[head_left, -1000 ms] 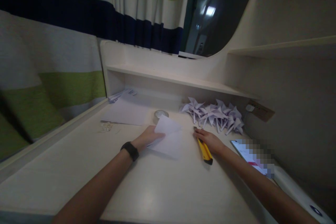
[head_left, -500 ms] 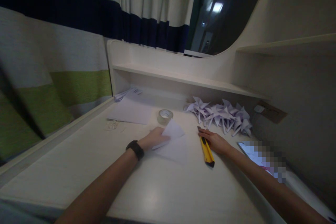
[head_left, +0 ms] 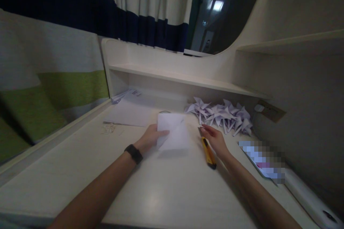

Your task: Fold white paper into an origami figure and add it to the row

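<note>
My left hand (head_left: 152, 136), with a dark watch on the wrist, grips a folded white sheet of paper (head_left: 174, 132) by its left edge, thumb on top. The paper is held up over the desk and looks squarish, with crease lines. My right hand (head_left: 215, 139) has its thumb and fingertips close together at the blade end of a yellow and black utility knife (head_left: 207, 150). The knife's handle points toward me; whether it is lifted off the desk is hard to tell. Behind the paper, a roll of clear tape (head_left: 164, 112) is mostly hidden.
Several paper pinwheels (head_left: 221, 114) lie heaped at the back right. A stack of white paper (head_left: 131, 111) is at the back left, with small loose bits (head_left: 108, 128) in front. A phone (head_left: 258, 161) rests at the right. A shelf (head_left: 172, 75) runs along the back.
My left hand has raised and turned the paper, so it now faces me as a square and covers most of the tape. My right hand has lifted slightly at the knife, which shows narrower.
</note>
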`<state>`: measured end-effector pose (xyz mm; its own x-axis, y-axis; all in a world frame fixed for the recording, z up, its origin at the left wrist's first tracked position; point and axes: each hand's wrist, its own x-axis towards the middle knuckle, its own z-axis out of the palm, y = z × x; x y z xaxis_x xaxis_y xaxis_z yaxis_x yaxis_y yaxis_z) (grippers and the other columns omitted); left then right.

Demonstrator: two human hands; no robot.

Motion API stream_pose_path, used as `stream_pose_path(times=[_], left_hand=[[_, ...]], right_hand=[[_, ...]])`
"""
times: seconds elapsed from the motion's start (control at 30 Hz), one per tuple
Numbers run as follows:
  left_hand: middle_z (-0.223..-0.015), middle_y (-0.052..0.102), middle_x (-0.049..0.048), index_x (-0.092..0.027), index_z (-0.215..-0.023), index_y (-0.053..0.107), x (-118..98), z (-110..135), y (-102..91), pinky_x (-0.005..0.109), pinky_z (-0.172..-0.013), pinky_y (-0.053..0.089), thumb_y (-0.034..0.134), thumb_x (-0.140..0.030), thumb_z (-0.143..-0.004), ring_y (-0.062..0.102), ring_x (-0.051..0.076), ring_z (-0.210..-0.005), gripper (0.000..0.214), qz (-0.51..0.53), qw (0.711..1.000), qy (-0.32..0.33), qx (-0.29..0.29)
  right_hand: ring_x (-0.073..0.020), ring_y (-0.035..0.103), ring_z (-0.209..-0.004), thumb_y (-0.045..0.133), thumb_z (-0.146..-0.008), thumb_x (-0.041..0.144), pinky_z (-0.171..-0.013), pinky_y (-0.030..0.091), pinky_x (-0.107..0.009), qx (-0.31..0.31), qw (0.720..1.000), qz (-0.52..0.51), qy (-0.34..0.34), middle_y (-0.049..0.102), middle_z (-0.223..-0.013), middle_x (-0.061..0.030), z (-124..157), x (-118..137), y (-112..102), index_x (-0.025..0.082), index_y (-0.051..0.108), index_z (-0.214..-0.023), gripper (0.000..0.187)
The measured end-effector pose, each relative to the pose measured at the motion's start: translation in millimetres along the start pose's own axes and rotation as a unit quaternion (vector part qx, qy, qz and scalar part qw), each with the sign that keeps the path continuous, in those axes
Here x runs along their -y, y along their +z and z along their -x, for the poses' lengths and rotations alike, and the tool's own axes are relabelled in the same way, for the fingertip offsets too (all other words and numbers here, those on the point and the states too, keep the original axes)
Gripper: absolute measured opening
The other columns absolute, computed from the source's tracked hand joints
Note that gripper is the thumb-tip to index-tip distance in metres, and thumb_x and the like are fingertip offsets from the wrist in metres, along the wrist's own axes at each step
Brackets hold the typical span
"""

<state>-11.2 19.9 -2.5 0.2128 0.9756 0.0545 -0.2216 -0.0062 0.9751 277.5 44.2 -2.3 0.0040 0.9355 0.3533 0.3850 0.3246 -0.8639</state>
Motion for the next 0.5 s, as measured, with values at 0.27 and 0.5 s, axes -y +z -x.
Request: stream_pose_path(times=[0.27, 0.5], left_hand=[[-0.110, 0.069, 0.0189, -0.008, -0.105, 0.067, 0.1, 6.5, 17.1, 0.039, -0.081, 0.052, 0.081, -0.030, -0.065, 0.067, 0.027, -0.089, 0.048, 0.014, 0.999, 0.030, 0.029], [-0.106, 0.070, 0.0167, -0.008, -0.105, 0.069, -2.9, 9.9, 19.9, 0.039, -0.079, 0.051, 0.081, -0.030, -0.061, 0.067, 0.028, -0.088, 0.051, -0.136, 0.989, 0.001, 0.053]], right_hand=[[-0.0239, 0.071, -0.065, 0.088, -0.051, 0.035, -0.061, 0.056, -0.034, 0.105, 0.944, -0.277, 0.147, 0.075, -0.079, -0.0061, 27.3, 34.3, 47.4, 0.017, 0.056, -0.114, 0.073], [-0.0213, 0.069, -0.063, 0.085, -0.056, 0.041, -0.061, 0.054, -0.032, 0.086, 0.942, -0.303, 0.119, 0.074, -0.075, -0.0031, 33.4, 19.1, 42.1, 0.018, 0.063, -0.098, 0.053]])
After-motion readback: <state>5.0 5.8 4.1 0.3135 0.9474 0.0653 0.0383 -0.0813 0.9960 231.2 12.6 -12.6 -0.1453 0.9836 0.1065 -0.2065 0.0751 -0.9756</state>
